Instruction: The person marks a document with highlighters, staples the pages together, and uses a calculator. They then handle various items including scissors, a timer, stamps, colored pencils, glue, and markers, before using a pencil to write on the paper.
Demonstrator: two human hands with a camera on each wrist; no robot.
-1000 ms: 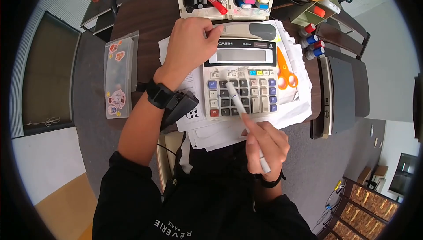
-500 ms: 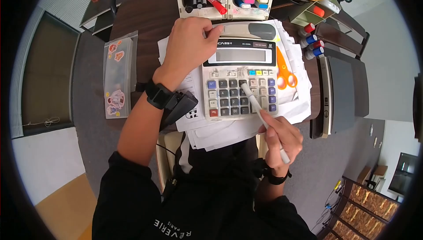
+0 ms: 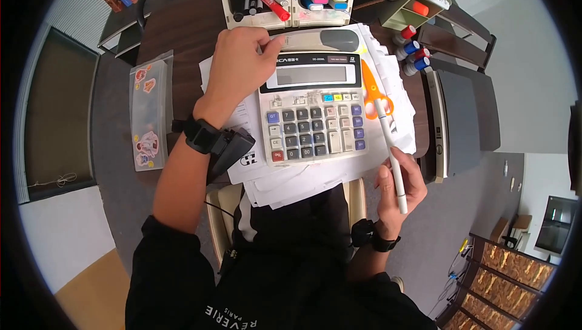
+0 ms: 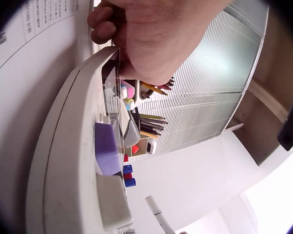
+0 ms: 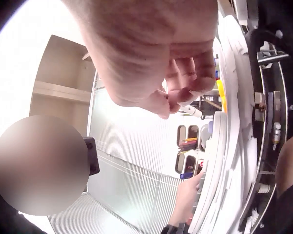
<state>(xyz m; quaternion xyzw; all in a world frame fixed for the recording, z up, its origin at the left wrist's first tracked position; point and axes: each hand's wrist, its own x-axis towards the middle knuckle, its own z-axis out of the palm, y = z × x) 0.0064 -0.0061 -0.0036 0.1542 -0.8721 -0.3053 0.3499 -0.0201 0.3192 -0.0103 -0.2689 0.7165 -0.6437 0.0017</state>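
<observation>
A large white calculator (image 3: 357, 148) lies on stacked papers (image 3: 273, 192). The left hand (image 3: 238, 63) is at its top left corner, fingers curled over the edge; the left wrist view shows this hand (image 4: 166, 36) gripping the far end of the calculator (image 4: 63, 141). To the right, the right hand (image 3: 401, 192) pinches a white pen (image 3: 394, 160) between thumb and fingers. The pen's upper tip overlaps the handles of orange scissors (image 3: 370, 81); whether it touches them I cannot tell. In the right wrist view the right hand (image 5: 151, 53) is large, fingers bent.
A white organizer (image 3: 291, 16) with markers stands behind the calculator. Red and blue capped bottles (image 3: 411, 47) are at the right rear, beside a dark device (image 3: 464, 121). A clear case with stickers (image 3: 151, 112) lies on the left. A green holder (image 3: 397, 15) stands behind.
The right hand has carried the pen rightward, off the calculator's keys and over the scissors. The left hand keeps its place at the calculator's corner. The head view has shifted slightly.
</observation>
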